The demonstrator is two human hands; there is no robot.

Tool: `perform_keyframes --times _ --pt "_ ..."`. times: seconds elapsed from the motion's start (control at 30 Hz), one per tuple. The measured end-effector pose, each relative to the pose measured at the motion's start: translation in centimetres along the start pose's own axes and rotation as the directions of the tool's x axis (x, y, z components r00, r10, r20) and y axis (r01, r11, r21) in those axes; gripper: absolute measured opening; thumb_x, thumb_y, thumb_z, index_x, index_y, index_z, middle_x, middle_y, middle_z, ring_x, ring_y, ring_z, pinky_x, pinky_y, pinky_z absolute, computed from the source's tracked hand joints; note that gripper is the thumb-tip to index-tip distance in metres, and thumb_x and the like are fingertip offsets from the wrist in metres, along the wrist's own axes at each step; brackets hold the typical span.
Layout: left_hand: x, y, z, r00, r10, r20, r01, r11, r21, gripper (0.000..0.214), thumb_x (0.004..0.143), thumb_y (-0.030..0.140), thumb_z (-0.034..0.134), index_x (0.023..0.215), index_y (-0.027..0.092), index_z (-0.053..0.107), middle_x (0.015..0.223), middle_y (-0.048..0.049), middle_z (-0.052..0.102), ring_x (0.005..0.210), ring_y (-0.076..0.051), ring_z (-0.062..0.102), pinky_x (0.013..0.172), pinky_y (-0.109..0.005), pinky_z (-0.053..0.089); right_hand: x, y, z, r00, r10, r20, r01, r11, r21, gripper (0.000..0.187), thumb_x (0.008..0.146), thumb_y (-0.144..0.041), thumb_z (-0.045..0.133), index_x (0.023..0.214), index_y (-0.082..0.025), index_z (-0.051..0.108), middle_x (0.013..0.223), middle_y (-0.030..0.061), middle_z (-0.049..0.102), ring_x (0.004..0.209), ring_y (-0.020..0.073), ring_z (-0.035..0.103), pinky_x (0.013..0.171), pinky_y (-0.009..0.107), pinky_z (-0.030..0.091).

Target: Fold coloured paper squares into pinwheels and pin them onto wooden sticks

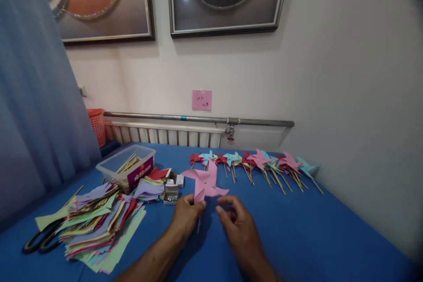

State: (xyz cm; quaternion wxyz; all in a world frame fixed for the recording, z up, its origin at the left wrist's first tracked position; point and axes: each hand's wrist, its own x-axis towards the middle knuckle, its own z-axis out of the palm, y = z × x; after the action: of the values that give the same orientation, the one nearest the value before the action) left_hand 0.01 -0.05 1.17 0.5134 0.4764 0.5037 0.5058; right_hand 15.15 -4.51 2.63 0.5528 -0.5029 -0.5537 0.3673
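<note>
My left hand [188, 213] is closed on a pink paper pinwheel [205, 181], its thumb and fingers at the lower blade and the thin wooden stick. The pinwheel faces me, with a small round pin at its centre, and the stick end shows below my hand. Just right of it, apart from the paper, is my right hand [236, 220], thumb and index finger apart with nothing between them. Behind the pinwheel, a row of finished pinwheels [259, 158] in pink, red and light blue lies on the blue table cover [297, 229].
Stacks of coloured paper [99, 224] lie at left, beside black-handled scissors [42, 238]. A clear plastic box [112, 169] holds wooden sticks. Small boxes of pins [171, 194] stand near my left hand. A radiator [165, 134] and pipe [198, 119] run along the wall behind.
</note>
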Motion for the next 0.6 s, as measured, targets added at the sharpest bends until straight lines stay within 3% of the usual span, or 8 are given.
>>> perform_keyframes --times 0.1,0.2,0.27,0.6 --pt "0.0 -0.3 0.0 0.999 0.045 0.023 -0.046 0.998 0.044 0.033 0.059 0.044 0.076 0.059 0.016 0.058 0.048 0.0047 0.044 0.046 -0.008 0.034 0.047 -0.023 0.025 1.1 -0.3 -0.8 0.995 0.097 -0.024 -0.096 0.994 0.057 0.034 0.079 -0.047 0.069 0.103 -0.023 0.064 0.05 -0.0084 0.047 0.04 0.0106 0.037 0.04 0.023 0.027" --pt "-0.2 -0.7 0.2 0.993 0.082 0.084 -0.088 0.994 0.07 0.034 0.062 0.046 0.074 0.058 0.017 0.056 0.048 0.0053 0.041 0.046 -0.007 0.032 0.046 -0.023 0.022 2.0 0.0 -1.0 0.991 0.128 -0.039 -0.125 0.989 0.085 0.031 0.073 -0.044 0.07 0.092 -0.021 0.062 0.074 -0.001 0.066 0.039 0.008 0.045 0.038 0.022 0.029" --pt "-0.4 -0.8 0.3 0.989 0.091 0.119 -0.102 0.991 0.091 0.034 0.064 0.045 0.072 0.058 0.018 0.053 0.049 0.0056 0.039 0.046 -0.007 0.031 0.046 -0.023 0.021 2.3 0.3 -0.9 0.989 0.146 -0.038 -0.141 0.984 0.109 0.029 0.072 -0.042 0.069 0.089 -0.02 0.059 0.085 0.0015 0.069 0.037 0.0062 0.046 0.037 0.022 0.029" --pt "-0.3 -1.3 0.2 0.98 0.08 0.183 -0.106 0.985 0.133 0.031 0.07 0.043 0.07 0.062 0.018 0.054 0.05 0.0066 0.038 0.046 -0.007 0.03 0.045 -0.022 0.02 2.9 1.0 -1.1 0.983 0.181 0.009 -0.181 0.975 0.129 0.021 0.068 -0.036 0.069 0.076 -0.022 0.055 0.056 -0.0076 0.058 0.033 0.0061 0.042 0.037 0.02 0.027"
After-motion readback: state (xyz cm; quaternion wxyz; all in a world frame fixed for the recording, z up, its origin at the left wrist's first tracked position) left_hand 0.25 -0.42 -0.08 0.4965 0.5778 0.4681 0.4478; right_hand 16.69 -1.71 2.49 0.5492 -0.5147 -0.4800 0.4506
